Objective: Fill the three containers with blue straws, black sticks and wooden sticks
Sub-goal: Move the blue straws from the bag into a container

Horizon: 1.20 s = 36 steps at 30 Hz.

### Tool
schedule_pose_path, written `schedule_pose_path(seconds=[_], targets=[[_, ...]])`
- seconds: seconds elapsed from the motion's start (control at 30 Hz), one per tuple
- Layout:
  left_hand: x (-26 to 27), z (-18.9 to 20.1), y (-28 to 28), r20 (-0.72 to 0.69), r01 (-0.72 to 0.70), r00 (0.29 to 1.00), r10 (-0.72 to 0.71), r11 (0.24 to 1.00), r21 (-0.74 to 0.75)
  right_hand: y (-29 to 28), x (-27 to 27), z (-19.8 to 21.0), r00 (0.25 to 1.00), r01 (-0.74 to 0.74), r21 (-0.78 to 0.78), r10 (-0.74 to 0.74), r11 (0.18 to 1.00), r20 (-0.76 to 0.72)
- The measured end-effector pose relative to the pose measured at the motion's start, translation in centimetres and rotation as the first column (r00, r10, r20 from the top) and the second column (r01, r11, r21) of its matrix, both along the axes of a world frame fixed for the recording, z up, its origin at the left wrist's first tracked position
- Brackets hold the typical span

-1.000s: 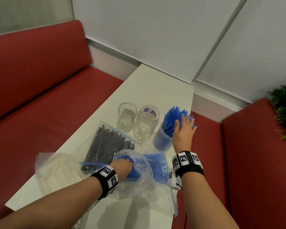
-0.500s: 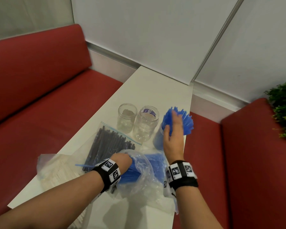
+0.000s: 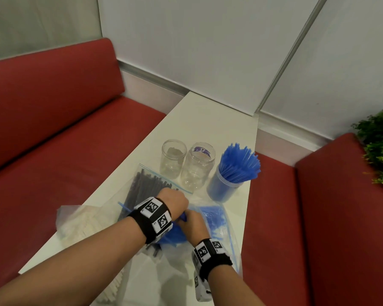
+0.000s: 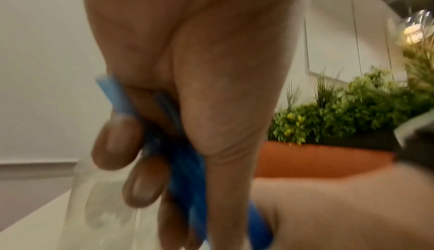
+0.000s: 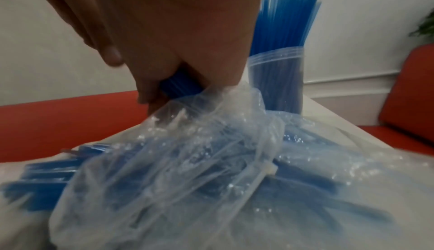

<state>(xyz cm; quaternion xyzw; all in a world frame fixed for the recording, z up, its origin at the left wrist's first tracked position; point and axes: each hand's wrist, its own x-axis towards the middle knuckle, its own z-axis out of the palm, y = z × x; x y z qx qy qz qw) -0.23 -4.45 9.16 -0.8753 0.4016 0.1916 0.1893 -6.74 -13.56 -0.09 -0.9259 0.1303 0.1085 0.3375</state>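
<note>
A clear container (image 3: 221, 188) at the table's right edge stands packed with upright blue straws (image 3: 240, 162). Two empty clear jars (image 3: 173, 159) (image 3: 198, 167) stand to its left. My left hand (image 3: 178, 203) and right hand (image 3: 189, 221) meet over an open plastic bag (image 3: 217, 219) of blue straws. Both grip one bunch of blue straws (image 3: 174, 234) at the bag's mouth. In the left wrist view, fingers (image 4: 117, 146) curl round the bunch (image 4: 185, 163). In the right wrist view, my right hand (image 5: 164, 87) clasps straw ends (image 5: 179, 85) above the crumpled bag (image 5: 187, 152).
A zip bag of black sticks (image 3: 145, 186) lies left of my hands. A bag of pale wooden sticks (image 3: 80, 226) lies nearer the table's front left. Red bench seats (image 3: 53, 173) flank the narrow white table (image 3: 208, 120). A green plant (image 3: 380, 149) sits at far right.
My right hand left the straws standing in the container and came back to the bag, beside my left hand. It now grips the bunch that my left hand holds.
</note>
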Motion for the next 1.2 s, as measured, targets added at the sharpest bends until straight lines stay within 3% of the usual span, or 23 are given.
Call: schedule_pose_path(seconds=[0.07, 0.13, 0.23, 0.33, 0.4, 0.43, 0.5, 0.57, 0.6, 0.63, 0.67, 0.73, 0.8, 0.87, 0.97, 1.2], targets=[[0.5, 2.0, 0.3, 0.047, 0.040, 0.998, -0.035, 0.993, -0.107, -0.2, 0.2, 0.2, 0.999, 0.047, 0.038, -0.047, 0.998, 0.020], [1.4, 4.2, 1.0, 0.091, 0.030, 0.996, -0.004, 0.958, -0.286, -0.3, 0.2, 0.7, 0.991, 0.090, 0.234, -0.110, 0.968, 0.076], [2.5, 6.9, 1.5, 0.145, -0.006, 0.984, 0.102, 0.836, -0.548, -0.2, 0.3, 2.2, 0.956, 0.164, 0.410, -0.247, 0.897, 0.158], [2.5, 7.8, 0.9, 0.002, -0.078, 0.994, 0.106, 0.744, -0.664, 0.3, 1.4, 4.0, 0.929, 0.150, 0.522, -0.300, 0.840, 0.217], [2.2, 8.1, 0.7, -0.122, -0.086, 0.993, -0.010, 0.647, -0.758, 0.6, 2.1, 5.4, 0.909, 0.128, 0.585, -0.331, 0.801, 0.253], [2.2, 8.3, 0.8, -0.182, -0.113, 0.980, -0.077, 0.540, -0.834, 0.7, 2.3, 6.0, 0.898, 0.113, 0.617, -0.346, 0.779, 0.272], [2.6, 8.8, 1.2, -0.300, -0.268, 0.942, -0.147, 0.207, -0.941, 0.4, 2.4, 8.0, 0.875, 0.077, 0.667, -0.372, 0.741, 0.311], [3.4, 8.8, 1.7, -0.410, -0.415, 0.910, -0.064, -0.122, -0.902, -0.6, 2.6, 10.5, 0.840, 0.062, 0.700, -0.416, 0.712, 0.348], [3.7, 8.5, 1.8, -0.508, -0.497, 0.861, -0.007, -0.218, -0.840, -1.2, 2.8, 12.1, 0.818, 0.041, 0.735, -0.445, 0.676, 0.364], [3.9, 8.1, 2.0, -0.638, -0.613, 0.770, 0.023, -0.251, -0.749, -1.7, 3.1, 13.5, 0.794, 0.000, 0.791, -0.480, 0.612, 0.372], [4.0, 7.5, 2.1, -0.780, -0.757, 0.625, 0.017, -0.228, -0.612, -2.1, 3.3, 14.9, 0.771, -0.051, 0.844, -0.516, 0.534, 0.373], [3.4, 6.0, 2.3, -0.969, -0.967, 0.240, -0.058, -0.097, -0.233, -2.5, 3.8, 17.1, 0.747, -0.146, 0.896, -0.547, 0.420, 0.378], [2.5, 4.4, 2.6, -0.985, -0.996, -0.084, -0.151, -0.002, 0.085, -2.5, 3.9, 18.3, 0.737, -0.222, 0.900, -0.541, 0.374, 0.406], [1.6, 3.1, 2.5, -0.920, -0.957, -0.287, -0.268, 0.027, 0.290, -2.2, 3.8, 18.6, 0.731, -0.251, 0.890, -0.529, 0.379, 0.432], [1.0, 2.4, 1.9, -0.811, -0.892, -0.417, -0.409, 0.015, 0.451, -1.6, 3.4, 18.0, 0.731, -0.235, 0.868, -0.509, 0.438, 0.455], [0.7, 2.1, 1.4, -0.774, -0.858, -0.464, -0.430, 0.002, 0.514, -1.9, 3.4, 17.4, 0.735, -0.189, 0.842, -0.497, 0.505, 0.462]])
